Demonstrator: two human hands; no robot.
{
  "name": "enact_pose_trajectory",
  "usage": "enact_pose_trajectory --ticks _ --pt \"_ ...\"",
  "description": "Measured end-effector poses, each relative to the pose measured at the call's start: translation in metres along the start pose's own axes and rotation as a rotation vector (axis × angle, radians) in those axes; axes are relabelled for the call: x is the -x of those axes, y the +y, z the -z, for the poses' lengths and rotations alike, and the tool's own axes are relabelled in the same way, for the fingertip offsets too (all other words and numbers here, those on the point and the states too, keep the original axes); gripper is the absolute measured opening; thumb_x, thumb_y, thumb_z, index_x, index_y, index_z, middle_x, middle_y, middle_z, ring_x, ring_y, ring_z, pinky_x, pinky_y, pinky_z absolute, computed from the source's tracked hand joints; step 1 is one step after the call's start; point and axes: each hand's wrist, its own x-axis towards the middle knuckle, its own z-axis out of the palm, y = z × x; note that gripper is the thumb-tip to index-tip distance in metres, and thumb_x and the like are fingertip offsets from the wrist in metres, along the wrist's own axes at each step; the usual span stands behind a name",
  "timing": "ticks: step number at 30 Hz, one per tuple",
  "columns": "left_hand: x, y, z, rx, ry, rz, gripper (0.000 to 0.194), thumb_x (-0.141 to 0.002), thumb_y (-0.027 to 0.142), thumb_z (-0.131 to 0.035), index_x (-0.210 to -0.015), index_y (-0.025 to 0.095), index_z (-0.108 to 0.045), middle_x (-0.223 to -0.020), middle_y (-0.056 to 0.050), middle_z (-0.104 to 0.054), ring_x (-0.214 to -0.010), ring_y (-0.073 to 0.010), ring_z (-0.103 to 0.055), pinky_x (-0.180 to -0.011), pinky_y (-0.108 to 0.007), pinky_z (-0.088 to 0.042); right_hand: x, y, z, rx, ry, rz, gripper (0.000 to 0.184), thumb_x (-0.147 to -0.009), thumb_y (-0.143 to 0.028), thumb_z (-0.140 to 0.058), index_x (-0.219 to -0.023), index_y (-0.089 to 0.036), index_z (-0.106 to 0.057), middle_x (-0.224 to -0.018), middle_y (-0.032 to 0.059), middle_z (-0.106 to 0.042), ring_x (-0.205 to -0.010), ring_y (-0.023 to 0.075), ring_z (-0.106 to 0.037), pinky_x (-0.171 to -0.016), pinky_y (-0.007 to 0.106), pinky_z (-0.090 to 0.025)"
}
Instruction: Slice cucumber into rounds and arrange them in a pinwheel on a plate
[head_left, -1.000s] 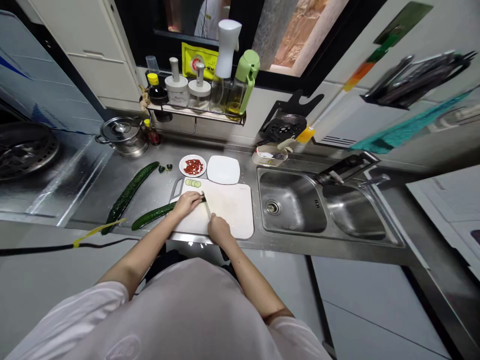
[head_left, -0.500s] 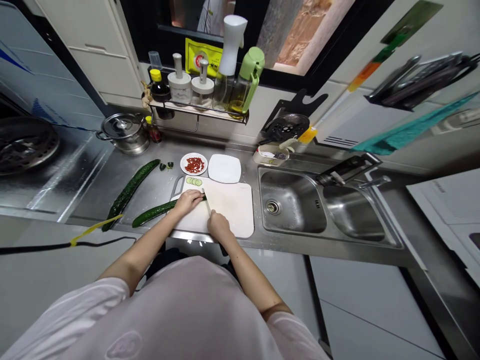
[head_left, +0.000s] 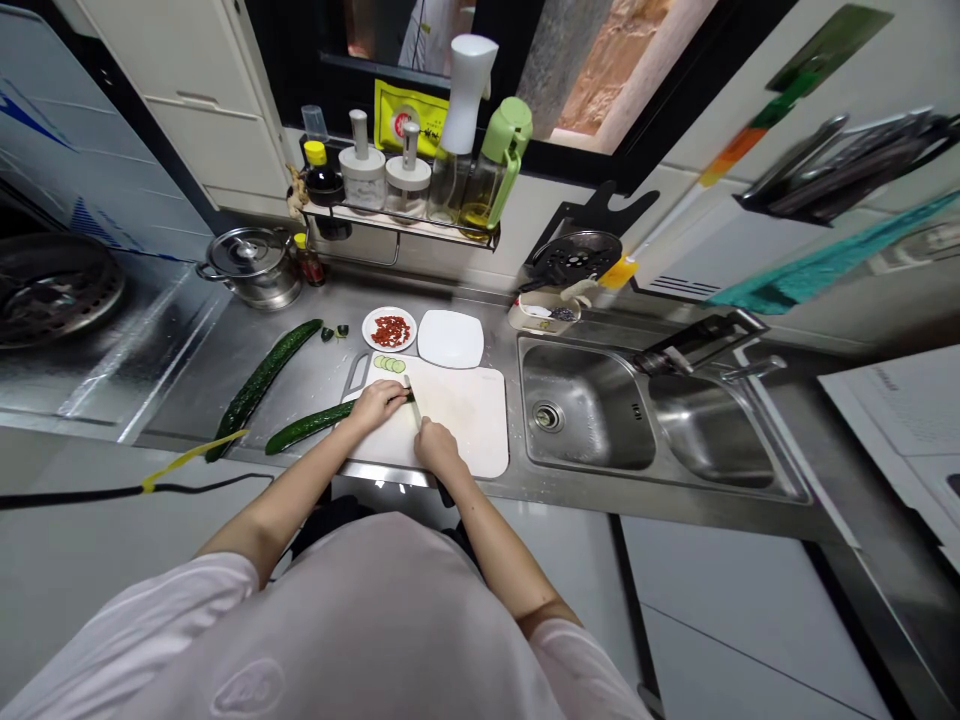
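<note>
A long green cucumber point(head_left: 304, 428) reaches from the counter onto the white cutting board point(head_left: 480, 420). My left hand point(head_left: 379, 402) is closed over its right end and presses it to the board. In my right hand point(head_left: 437, 447) is the handle of a knife point(head_left: 414, 403), whose blade stands at the cucumber's cut end, close to my left fingertips. Several pale cucumber slices point(head_left: 389, 364) lie in an overlapping row at the board's upper left. A second whole cucumber point(head_left: 264, 388) rests on the counter to the left.
Behind the board stand a plate of chopped red pieces point(head_left: 391, 331) and a white square plate point(head_left: 451, 338). A double sink point(head_left: 589, 400) is at the right. A lidded pot point(head_left: 255, 266) stands back left; a rack of bottles point(head_left: 401, 215) hangs above.
The whole view has shifted very slightly. My hands, the knife and the cucumber keep nearly the same places on the board.
</note>
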Motion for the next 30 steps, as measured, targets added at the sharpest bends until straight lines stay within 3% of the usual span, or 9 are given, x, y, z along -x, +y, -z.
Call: enact_pose_trajectory --ticks 8,18,30 --pt "0.000 0.000 0.000 -0.005 -0.010 0.018 0.022 -0.091 0.030 -0.052 -0.100 0.022 -0.070 -0.101 -0.006 -0.068 -0.094 -0.0191 -0.061 -0.086 -0.035 -0.049 0.007 0.007 -0.006 0.010 -0.016 0.006 0.028 -0.089 -0.012 -0.038 -0.112 -0.011 -0.054 -0.103 0.0175 -0.067 -0.097 0.0248 -0.065 -0.077 0.031 -0.046" --pt "0.000 0.001 0.000 -0.006 0.001 0.013 0.022 -0.090 0.030 -0.053 -0.100 0.021 -0.070 -0.101 -0.006 -0.069 -0.094 -0.0186 -0.061 -0.087 -0.034 -0.049 -0.008 0.001 -0.002 -0.003 0.004 0.017 0.029 -0.088 -0.011 -0.037 -0.112 -0.011 -0.054 -0.104 0.0169 -0.067 -0.099 0.0257 -0.065 -0.077 0.032 -0.047" --pt "-0.001 0.002 0.001 0.005 -0.003 0.021 0.021 -0.090 0.030 -0.052 -0.099 0.021 -0.070 -0.100 -0.006 -0.069 -0.094 -0.0189 -0.061 -0.087 -0.035 -0.048 0.006 0.006 -0.004 -0.004 -0.022 0.010 0.029 -0.089 -0.011 -0.037 -0.113 -0.011 -0.054 -0.104 0.0169 -0.067 -0.098 0.0254 -0.065 -0.077 0.032 -0.046"
